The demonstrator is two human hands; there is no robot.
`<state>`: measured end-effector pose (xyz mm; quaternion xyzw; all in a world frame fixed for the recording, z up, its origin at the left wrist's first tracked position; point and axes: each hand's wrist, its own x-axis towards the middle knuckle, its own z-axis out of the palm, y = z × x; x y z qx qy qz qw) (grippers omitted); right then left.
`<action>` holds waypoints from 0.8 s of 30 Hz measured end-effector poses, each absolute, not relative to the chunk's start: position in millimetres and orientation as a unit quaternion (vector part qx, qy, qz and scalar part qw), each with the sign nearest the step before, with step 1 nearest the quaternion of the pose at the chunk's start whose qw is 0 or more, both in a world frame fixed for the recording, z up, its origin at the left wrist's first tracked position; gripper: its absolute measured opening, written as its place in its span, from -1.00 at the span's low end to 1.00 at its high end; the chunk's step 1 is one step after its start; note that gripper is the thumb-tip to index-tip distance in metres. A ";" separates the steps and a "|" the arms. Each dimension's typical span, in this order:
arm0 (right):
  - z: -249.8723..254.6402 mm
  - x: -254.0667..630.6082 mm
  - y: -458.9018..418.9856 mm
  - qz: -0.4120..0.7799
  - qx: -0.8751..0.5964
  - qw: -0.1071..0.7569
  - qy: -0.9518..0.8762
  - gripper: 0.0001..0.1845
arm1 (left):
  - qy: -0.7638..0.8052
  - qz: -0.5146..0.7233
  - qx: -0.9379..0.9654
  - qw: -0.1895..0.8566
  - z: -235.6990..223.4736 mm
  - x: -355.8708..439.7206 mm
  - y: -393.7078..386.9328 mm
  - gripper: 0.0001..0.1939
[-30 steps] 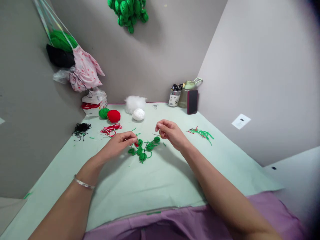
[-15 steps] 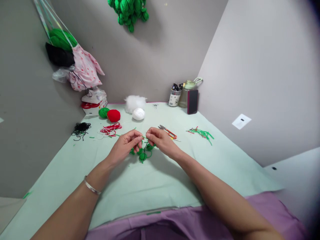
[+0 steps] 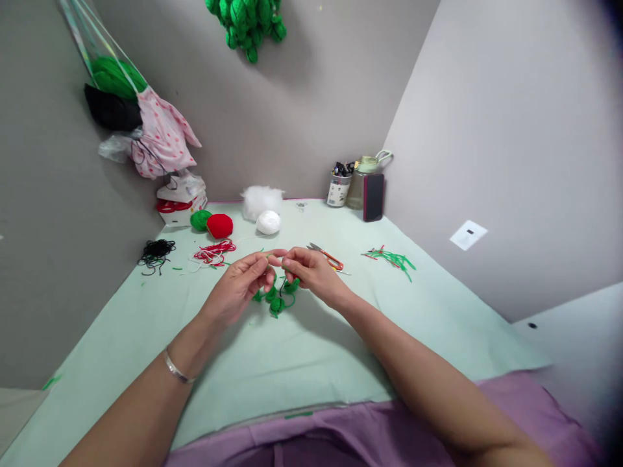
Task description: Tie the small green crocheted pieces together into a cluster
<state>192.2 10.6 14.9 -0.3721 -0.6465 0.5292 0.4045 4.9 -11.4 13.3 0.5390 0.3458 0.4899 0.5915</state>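
My left hand [image 3: 246,279] and my right hand [image 3: 311,272] meet fingertip to fingertip above the middle of the table. Between the left thumb and forefinger a bit of green yarn shows, and the left forefinger stretches toward the right hand. The right thumb and fingers are pinched together at the green yarn; most of it is hidden by the fingers. Just below and behind the hands lie small green knitted balls [image 3: 277,305] with dark lines and loose green strands. Orange-handled thread snips [image 3: 331,261] rest beyond my right hand.
Red [image 3: 220,226], green [image 3: 200,220] and white yarn balls [image 3: 268,222] stand at the back, by white stuffing [image 3: 261,201]. Black yarn [image 3: 156,253] and red-white strands [image 3: 214,253] lie left, green strands [image 3: 392,259] right. A phone [image 3: 373,198] leans against a bottle [image 3: 356,189].
The left forefinger has stretched out toward the right hand, and the left thumb has drawn back slightly. The right hand stays pinched in nearly the same place.
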 end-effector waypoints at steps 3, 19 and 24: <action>16.2 196.5 13.0 0.549 -0.382 0.416 -0.616 -0.62 | 0.319 0.496 0.505 0.630 14.7 5.4 -11.8 -0.71; 25.7 196.6 2.6 0.491 -0.345 0.443 -0.666 -0.73 | 0.434 0.490 0.727 0.207 -7.5 14.6 -17.5 -0.63; 23.8 190.0 -2.6 0.445 -0.341 0.410 -0.719 -0.77 | 0.436 0.479 0.739 0.183 -10.1 16.1 -18.4 -0.61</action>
